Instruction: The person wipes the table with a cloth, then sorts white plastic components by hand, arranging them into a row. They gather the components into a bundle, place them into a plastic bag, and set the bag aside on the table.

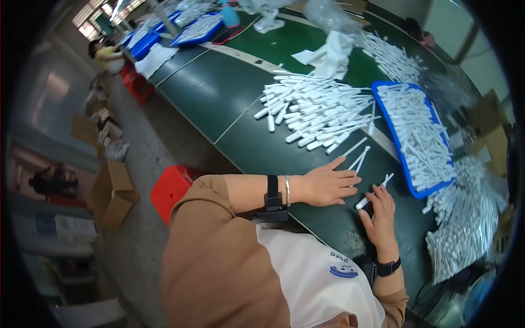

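Observation:
My left hand (330,183) lies flat over the dark green table, fingers stretched out and slightly spread. Beside its fingertips are a few loose white plastic sticks (359,159), each with one thicker end. My right hand (381,217) is curled at the table's near side, around a small bunch of white plastic sticks (388,179). Their ends poke out past its fingers; the grip itself is partly hidden. Beyond both hands spreads a large loose pile of the same sticks (322,109).
A blue tray (402,146) full of sticks stands to the right, near a clear bag (465,240) of more. White cloth (333,54) lies behind the pile. A red stool (169,191) and cardboard box (113,192) stand left. Another person (108,56) sits far left.

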The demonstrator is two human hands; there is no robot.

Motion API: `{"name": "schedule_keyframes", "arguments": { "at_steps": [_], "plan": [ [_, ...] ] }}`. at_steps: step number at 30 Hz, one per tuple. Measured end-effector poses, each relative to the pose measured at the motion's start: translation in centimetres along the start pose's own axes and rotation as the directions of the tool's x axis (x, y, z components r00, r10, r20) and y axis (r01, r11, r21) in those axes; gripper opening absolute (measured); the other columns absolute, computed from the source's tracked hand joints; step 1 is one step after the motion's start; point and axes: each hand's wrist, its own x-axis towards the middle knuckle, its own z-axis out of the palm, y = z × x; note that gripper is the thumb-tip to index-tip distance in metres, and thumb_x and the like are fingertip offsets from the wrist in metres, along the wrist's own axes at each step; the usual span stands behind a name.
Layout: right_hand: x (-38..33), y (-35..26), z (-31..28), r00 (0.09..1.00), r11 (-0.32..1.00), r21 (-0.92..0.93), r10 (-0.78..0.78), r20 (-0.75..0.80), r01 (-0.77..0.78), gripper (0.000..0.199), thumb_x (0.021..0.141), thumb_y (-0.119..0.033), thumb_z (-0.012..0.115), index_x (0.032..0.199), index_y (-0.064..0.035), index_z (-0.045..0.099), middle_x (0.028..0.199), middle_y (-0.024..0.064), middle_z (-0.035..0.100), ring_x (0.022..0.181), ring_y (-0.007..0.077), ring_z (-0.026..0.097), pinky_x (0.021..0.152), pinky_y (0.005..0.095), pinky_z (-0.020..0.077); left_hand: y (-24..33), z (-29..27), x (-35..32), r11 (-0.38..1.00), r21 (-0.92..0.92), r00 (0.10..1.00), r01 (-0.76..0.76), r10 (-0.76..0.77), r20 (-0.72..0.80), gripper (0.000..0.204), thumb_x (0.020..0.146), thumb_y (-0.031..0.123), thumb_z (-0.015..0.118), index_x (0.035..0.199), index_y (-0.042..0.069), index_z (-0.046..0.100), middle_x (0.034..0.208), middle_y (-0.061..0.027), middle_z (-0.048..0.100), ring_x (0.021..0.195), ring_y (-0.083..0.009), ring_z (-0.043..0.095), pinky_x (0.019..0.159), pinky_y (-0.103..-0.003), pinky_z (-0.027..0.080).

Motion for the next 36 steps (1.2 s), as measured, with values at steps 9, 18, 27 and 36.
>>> {"name": "schedule_keyframes", "arguments": {
  "at_steps": [9, 18, 27, 36],
  "plan": [
    [-0.2, 0.3, 0.2, 0.998, 1.0, -0.023, 0.002, -0.06, -0.003, 0.046, 0.075, -0.018, 0.073, 0.117, -0.0058, 0.058, 0.137, 0.0171, 0.05, 0.133, 0.039, 0.04, 0.11, 0.0509, 0.0277, -3.2, -2.6, 1.1, 0.969, -0.22, 0.987, -0.109, 0.133, 0.095, 0.031, 0.084, 0.026, 0.063, 0.11, 0.01, 0.062, 0.138, -0.01, 0.049, 0.131, -0.0269, 0.043, 0.112, -0.054, 0.027],
    [1.3, 0.8, -0.3, 0.992, 0.995, 0.076, 0.066, -0.104, -0.058, 0.049, 0.078, -0.021, 0.073, 0.122, -0.0054, 0.057, 0.137, 0.0167, 0.052, 0.132, 0.0376, 0.043, 0.108, 0.046, 0.0328, -11.1, -2.7, 9.7, 0.946, 0.315, 0.993, 0.079, -0.102, 0.058, 0.041, 0.093, 0.03, 0.055, 0.128, 0.009, 0.056, 0.138, -0.0088, 0.053, 0.135, -0.0262, 0.042, 0.111, -0.056, 0.025],
    [0.2, 2.2, -0.1, 0.982, 0.992, 0.113, 0.078, -0.17, -0.06, 0.052, 0.079, -0.025, 0.075, 0.124, -0.0062, 0.057, 0.136, 0.0155, 0.052, 0.133, 0.0362, 0.042, 0.108, 0.046, 0.0327, -10.3, -2.6, 6.7, 0.984, 0.176, 0.948, 0.029, -0.083, 0.309, 0.04, 0.095, 0.035, 0.053, 0.128, 0.012, 0.057, 0.138, -0.0061, 0.053, 0.134, -0.0224, 0.043, 0.114, -0.054, 0.022],
    [0.3, 2.1, -0.9, 0.997, 1.0, 0.011, 0.021, -0.07, -0.02, 0.067, 0.08, -0.038, 0.073, 0.136, -0.0096, 0.05, 0.146, 0.0142, 0.042, 0.139, 0.0355, 0.034, 0.113, 0.0488, 0.0256, -4.2, -4.5, 1.2, 0.991, 0.093, 0.982, 0.098, -0.112, 0.154, 0.052, 0.089, 0.035, 0.062, 0.135, 0.011, 0.052, 0.141, -0.0082, 0.05, 0.136, -0.0266, 0.04, 0.114, -0.054, 0.02]
  ]
}}
